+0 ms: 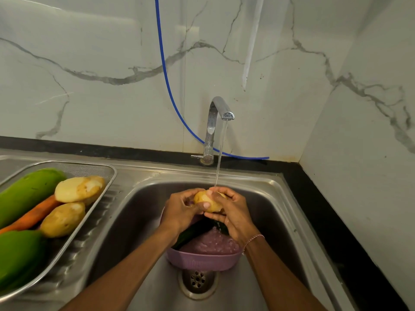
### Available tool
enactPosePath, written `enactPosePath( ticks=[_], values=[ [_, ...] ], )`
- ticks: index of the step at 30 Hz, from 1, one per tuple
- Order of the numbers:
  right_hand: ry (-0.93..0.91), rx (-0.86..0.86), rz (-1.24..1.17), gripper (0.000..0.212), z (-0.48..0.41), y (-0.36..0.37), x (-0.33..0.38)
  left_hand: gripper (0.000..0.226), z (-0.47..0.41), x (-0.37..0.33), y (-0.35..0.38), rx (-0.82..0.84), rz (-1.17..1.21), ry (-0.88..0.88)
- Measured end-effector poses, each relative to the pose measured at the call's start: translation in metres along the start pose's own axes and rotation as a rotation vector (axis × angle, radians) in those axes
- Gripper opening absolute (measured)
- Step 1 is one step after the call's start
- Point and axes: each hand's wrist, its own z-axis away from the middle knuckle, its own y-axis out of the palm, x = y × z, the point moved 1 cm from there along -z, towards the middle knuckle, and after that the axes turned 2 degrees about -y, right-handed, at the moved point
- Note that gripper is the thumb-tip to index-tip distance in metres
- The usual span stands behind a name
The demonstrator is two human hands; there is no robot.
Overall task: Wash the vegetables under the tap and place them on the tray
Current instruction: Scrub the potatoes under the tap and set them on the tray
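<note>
Left hand (182,207) and right hand (232,213) both curl round one potato (207,202), held in the stream below the tap (216,122), over the steel sink (134,221). Embossed marking on the purple basin (202,262) beneath is illegible. A dark green item inside it is mostly hidden. The mesh tray (112,173) at left, cut off by the frame, holds other vegetables (27,194). Marble-pattern wall (89,86), black counter (314,198).

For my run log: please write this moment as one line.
stage: washing | left hand, right hand: grip peeled yellow potato under running chrome tap | below: purple plastic bowl | metal mesh tray: partly filled
</note>
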Motion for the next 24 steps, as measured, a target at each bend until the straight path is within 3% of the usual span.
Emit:
enactPosePath(
  ticks=[8, 11, 15, 18, 21, 24],
  values=[
    [0.134, -0.176, 0.076, 0.019, -0.005, 0.005, -0.010, 0.055, 0.003, -0.001, 0.006, 0.041, -0.264, 0.105],
    [0.173, -0.034, 0.054, 0.026, -0.005, 0.003, -0.010, 0.048, 0.003, 0.003, 0.004, 0.011, -0.143, 0.008],
    [0.003, 0.209, 0.201, 0.029, -0.006, 0.001, -0.009, 0.021, -0.001, 0.005, -0.001, -0.097, 0.100, -0.217],
    [-0.190, 0.202, 0.528, 0.030, -0.010, 0.002, -0.013, 0.022, 0.001, 0.004, 0.000, -0.112, 0.174, -0.309],
    [-0.274, 0.126, 0.661, 0.025, -0.009, 0.000, -0.016, 0.022, 0.003, 0.002, -0.001, -0.074, 0.192, -0.256],
    [-0.176, 0.007, 0.649, 0.034, -0.010, -0.003, -0.012, 0.035, 0.006, -0.003, -0.001, 0.033, 0.066, -0.107]
  ],
)
